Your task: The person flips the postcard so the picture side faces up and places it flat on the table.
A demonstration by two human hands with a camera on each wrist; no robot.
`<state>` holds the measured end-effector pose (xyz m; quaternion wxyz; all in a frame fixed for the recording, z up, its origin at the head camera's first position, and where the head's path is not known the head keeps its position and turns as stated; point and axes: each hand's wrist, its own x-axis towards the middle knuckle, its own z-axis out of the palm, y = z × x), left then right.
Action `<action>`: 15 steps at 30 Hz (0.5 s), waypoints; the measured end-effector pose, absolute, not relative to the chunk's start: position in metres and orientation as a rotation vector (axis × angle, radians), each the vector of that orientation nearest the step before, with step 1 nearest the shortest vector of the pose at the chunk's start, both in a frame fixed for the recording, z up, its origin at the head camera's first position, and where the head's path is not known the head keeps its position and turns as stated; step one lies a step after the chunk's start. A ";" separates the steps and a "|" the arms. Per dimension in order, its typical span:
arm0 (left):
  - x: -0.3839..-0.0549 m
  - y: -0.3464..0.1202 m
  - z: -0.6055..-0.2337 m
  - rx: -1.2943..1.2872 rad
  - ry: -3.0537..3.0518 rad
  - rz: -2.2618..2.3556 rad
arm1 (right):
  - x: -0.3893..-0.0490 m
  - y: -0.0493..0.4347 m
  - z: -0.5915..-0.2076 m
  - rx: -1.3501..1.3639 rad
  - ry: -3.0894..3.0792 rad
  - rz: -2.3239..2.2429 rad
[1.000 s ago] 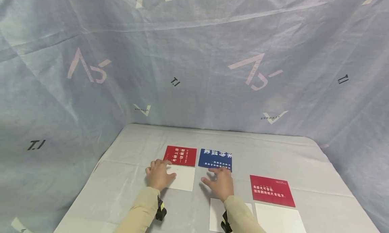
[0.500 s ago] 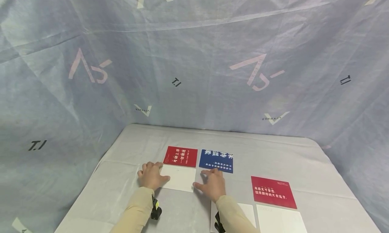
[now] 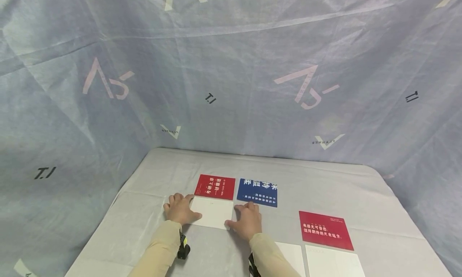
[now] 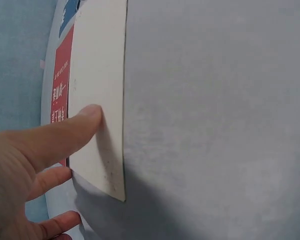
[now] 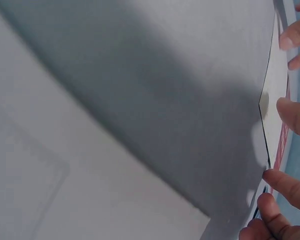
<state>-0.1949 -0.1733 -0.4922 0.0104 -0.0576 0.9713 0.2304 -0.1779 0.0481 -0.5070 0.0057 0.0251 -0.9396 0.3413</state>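
Observation:
A white card (image 3: 212, 212) lies flat on the cloth-covered table between my two hands, its top edge along a red card (image 3: 215, 186) with white characters. My left hand (image 3: 178, 210) is at its left end; in the left wrist view the straight thumb (image 4: 72, 132) reaches over the card (image 4: 97, 60) and the other fingers stay by its short edge. My right hand (image 3: 248, 220) is at the opposite end, thumb over the lower right corner and index finger by the right edge. Whether the thumbs press on the card is unclear.
A blue card (image 3: 257, 192) lies beyond my right hand. Farther right are another red card (image 3: 326, 231) and a white card (image 3: 333, 261). A second white card (image 3: 293, 256) is partly under my right forearm. Grey printed fabric (image 3: 231, 88) hangs behind the table.
Both hands have come to the white card's ends: the left moved slightly left, and the right moved left from near the blue card. The cards stay about where they were.

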 end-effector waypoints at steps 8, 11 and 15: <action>-0.196 -0.173 -0.490 -0.179 2.996 0.698 | -0.176 0.041 -0.508 0.039 -2.949 1.093; -0.197 -0.175 -0.491 -0.173 2.990 0.711 | -0.176 0.042 -0.508 0.042 -2.934 1.114; -0.199 -0.177 -0.495 -0.151 2.996 0.763 | -0.177 0.045 -0.509 0.029 -2.906 1.133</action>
